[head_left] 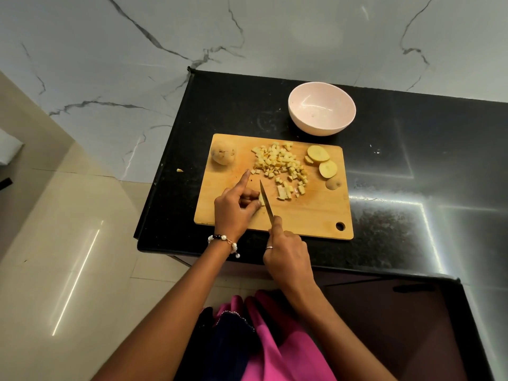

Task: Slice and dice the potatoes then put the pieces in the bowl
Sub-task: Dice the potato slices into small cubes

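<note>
The left hand (235, 209) curls its fingers down, with one finger pointing out. The right hand (287, 254) is closed in a tight grip.

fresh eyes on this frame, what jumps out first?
The two hands at the near edge of the wooden cutting board: the right hand grips a knife, its blade against a potato piece that the left hand pins. Past them, mid-board, lies a heap of diced potato, with round slices at its right. The pink bowl behind the board looks empty.
</note>
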{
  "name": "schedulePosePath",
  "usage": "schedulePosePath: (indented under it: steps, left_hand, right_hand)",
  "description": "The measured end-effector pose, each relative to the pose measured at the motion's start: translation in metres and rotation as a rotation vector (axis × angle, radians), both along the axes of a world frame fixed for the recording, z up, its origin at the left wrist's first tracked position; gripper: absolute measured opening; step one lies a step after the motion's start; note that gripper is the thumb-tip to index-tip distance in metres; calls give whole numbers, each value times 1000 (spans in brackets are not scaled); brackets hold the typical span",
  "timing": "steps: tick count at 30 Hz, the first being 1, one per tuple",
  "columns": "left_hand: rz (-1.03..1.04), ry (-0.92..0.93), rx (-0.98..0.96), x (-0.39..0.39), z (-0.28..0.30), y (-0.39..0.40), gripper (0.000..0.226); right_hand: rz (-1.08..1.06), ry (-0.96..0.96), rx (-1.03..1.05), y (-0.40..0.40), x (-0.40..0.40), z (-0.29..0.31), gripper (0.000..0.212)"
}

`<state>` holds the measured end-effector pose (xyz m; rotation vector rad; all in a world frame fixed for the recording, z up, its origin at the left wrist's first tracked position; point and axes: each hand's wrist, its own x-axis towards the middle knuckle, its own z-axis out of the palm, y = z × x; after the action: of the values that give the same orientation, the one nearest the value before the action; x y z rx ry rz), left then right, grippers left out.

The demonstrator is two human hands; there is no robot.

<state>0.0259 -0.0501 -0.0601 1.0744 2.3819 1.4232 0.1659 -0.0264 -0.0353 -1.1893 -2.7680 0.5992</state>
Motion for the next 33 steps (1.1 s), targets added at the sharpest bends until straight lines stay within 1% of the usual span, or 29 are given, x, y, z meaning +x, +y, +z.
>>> schedulePosePath:
  steps: [6, 12, 14, 17, 19, 22, 24, 27, 31, 33]
  left_hand:
    - [18, 25, -3, 1, 2, 2, 71]
    - [17, 31, -41, 2, 2, 2, 72]
    - [43, 36, -82, 1, 3, 2, 74]
    - [54, 54, -48, 5, 5, 2, 73]
    - [44, 71, -8, 6, 3, 3, 73]
    - [36, 90, 1, 6, 0, 4, 74]
    - [32, 93, 11, 6, 0, 4, 74]
    - [14, 104, -13, 4, -1, 3, 75]
    - [15, 165, -34, 5, 0, 3, 75]
    - [12, 173, -40, 7, 1, 4, 74]
  right_hand:
    - [41, -49, 26, -8, -5, 1, 60]
    - [69, -64, 90, -1, -12, 2, 60]
    - [84, -104, 69, -2, -15, 4, 60]
    - [78, -174, 118, -4, -11, 11, 64]
    - [56, -139, 157, -10, -6, 6, 66]
    - [58, -136, 176, -16, 4, 4, 66]
    - [28, -152, 190, -15, 7, 0, 65]
    - [40, -216, 175, -11, 2, 4, 63]
    - [97, -152, 225, 0, 0, -2, 62]
    - [86, -256, 202, 1, 3, 3, 64]
